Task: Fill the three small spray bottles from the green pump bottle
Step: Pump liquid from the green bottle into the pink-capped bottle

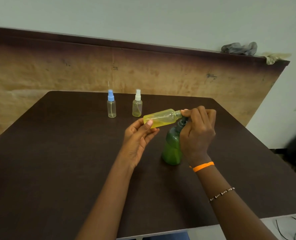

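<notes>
Left hand [140, 134] pinching the base of an uncapped yellow spray bottle [161, 117], tipped almost flat so its open neck meets the nozzle of the green pump bottle [172, 148]. Right hand [197, 129] curled over the pump head, probably ready to press. Beyond the pump bottle, standing capped: blue-capped spray bottle [111, 104], white-capped spray bottle [137, 103], both nearly empty.

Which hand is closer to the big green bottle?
Right. The right hand is on the green pump bottle, its fingers over the pump top. The left hand is off to the bottle's left, holding the yellow spray bottle.
</notes>
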`<state>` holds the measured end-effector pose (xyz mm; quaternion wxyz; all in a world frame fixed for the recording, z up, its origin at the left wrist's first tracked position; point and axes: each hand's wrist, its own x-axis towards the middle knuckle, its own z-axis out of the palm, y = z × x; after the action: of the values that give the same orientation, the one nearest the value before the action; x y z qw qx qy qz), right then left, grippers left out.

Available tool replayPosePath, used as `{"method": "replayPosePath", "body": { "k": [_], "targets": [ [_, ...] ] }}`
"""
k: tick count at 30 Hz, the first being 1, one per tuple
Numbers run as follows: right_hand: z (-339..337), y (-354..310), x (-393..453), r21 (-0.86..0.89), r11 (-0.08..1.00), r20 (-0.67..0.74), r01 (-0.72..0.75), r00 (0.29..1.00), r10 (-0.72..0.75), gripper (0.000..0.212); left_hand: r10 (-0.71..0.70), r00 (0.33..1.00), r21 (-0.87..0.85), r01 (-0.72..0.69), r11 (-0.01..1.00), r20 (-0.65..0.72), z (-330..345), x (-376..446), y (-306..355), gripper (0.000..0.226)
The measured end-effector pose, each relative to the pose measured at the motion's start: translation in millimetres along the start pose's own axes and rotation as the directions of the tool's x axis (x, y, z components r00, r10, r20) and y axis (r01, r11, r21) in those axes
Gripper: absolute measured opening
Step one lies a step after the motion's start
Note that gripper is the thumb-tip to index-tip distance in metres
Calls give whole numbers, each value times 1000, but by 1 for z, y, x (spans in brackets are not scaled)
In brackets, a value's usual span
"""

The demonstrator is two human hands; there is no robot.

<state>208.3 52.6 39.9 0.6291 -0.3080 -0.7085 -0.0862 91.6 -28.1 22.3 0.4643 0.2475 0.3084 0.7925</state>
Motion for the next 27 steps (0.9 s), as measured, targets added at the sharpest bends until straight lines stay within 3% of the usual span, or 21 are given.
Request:
{"method": "replayPosePath", "body": {
  "k": [4, 9, 17, 27],
  "targets": [
    [-5, 0, 13, -39, 997, 15, 71, 997, -71, 24, -5, 1000, -8, 5, 1000, 9, 2, 2, 0, 30],
    [7, 5, -9, 39, 999, -48, -16, 999, 18, 28, -2, 1000, 19, 2, 1000, -2, -1, 3, -1, 31],
    [-1, 2, 3, 39, 999, 7, -5, 1000, 5, 24, 18, 1000, 10, -17, 1000, -14, 2, 1, -2, 33],
    [7, 5, -8, 81, 996, -50, -31, 998, 35, 28, -1, 1000, -5, 0, 1000, -16, 0, 1, -3, 31]
  ]
}}
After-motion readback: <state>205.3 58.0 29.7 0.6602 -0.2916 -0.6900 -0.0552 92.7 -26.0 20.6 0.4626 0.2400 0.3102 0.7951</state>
